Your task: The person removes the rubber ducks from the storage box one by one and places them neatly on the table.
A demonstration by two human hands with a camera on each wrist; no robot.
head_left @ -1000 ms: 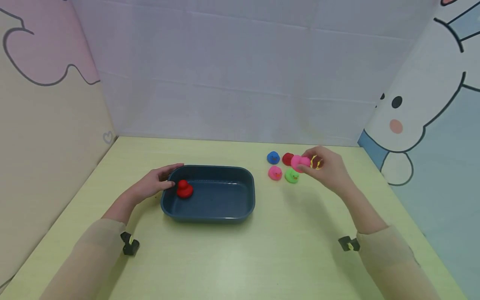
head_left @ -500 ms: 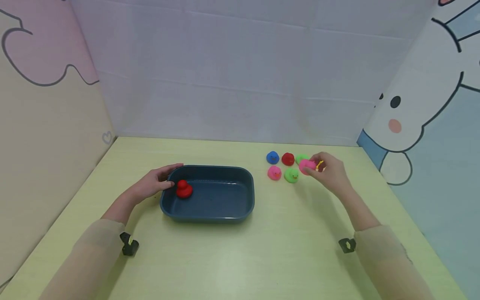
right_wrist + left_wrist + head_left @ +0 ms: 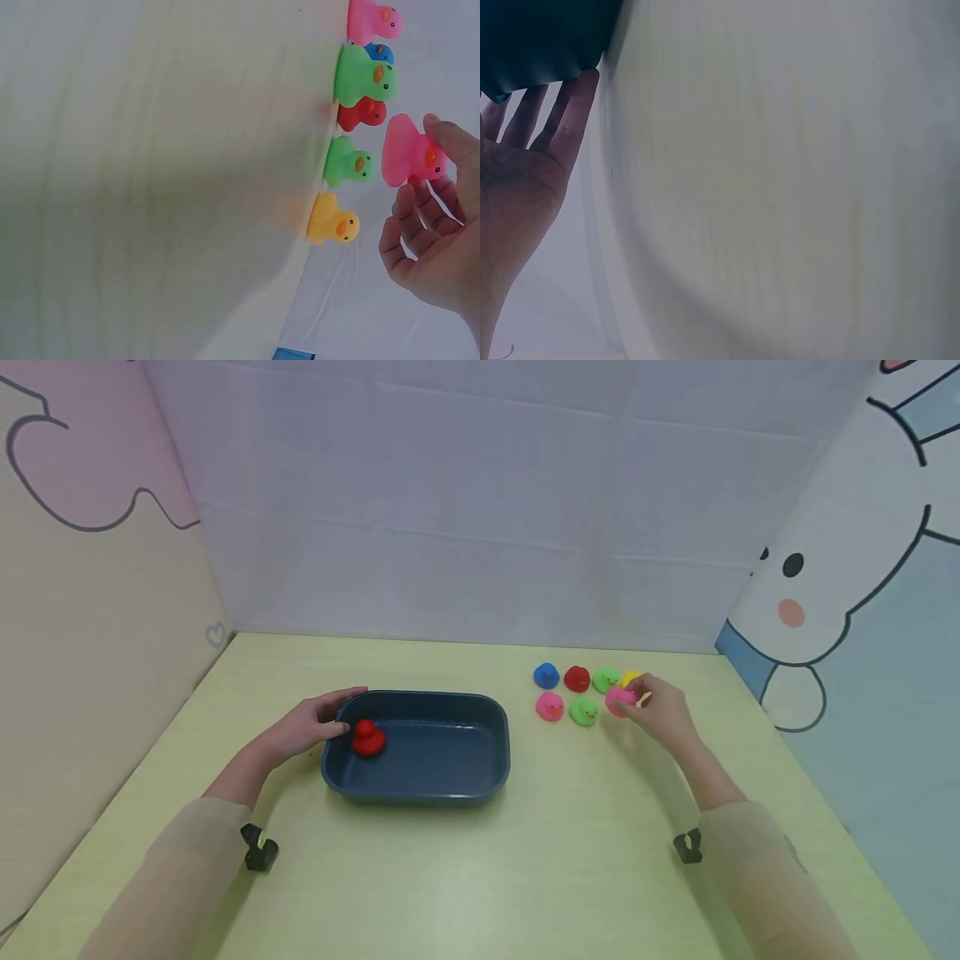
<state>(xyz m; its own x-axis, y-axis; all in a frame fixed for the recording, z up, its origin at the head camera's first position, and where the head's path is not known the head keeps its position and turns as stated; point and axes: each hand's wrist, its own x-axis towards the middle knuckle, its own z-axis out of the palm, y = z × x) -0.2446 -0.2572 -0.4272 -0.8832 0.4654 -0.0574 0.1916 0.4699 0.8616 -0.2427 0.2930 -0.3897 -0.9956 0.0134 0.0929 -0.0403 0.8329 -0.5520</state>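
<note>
A dark blue rectangular tray [image 3: 435, 760] stands on the table, with a red rubber duck [image 3: 368, 741] at its left end. My left hand [image 3: 307, 727] holds the tray's back left corner, thumb over the rim; in the left wrist view its long fingers [image 3: 574, 116] reach the outer wall. My right hand [image 3: 660, 714] pinches a pink rubber duck [image 3: 409, 154] by its head, raised off the tabletop in the right wrist view. Beside it sit a yellow duck [image 3: 326, 221] and a green duck [image 3: 346, 163].
Left of the held duck are another green duck [image 3: 583, 711] and another pink duck [image 3: 550, 706]. Behind them sit a red duck [image 3: 577, 678] and a blue duck [image 3: 547, 675]. A pale cloth wall [image 3: 480, 527] rises behind the table [image 3: 450, 877], with printed panels at both sides.
My right hand has carried the pink duck rightward and a little nearer, uncovering the back green duck and part of the yellow one. The left hand and tray have not moved.
</note>
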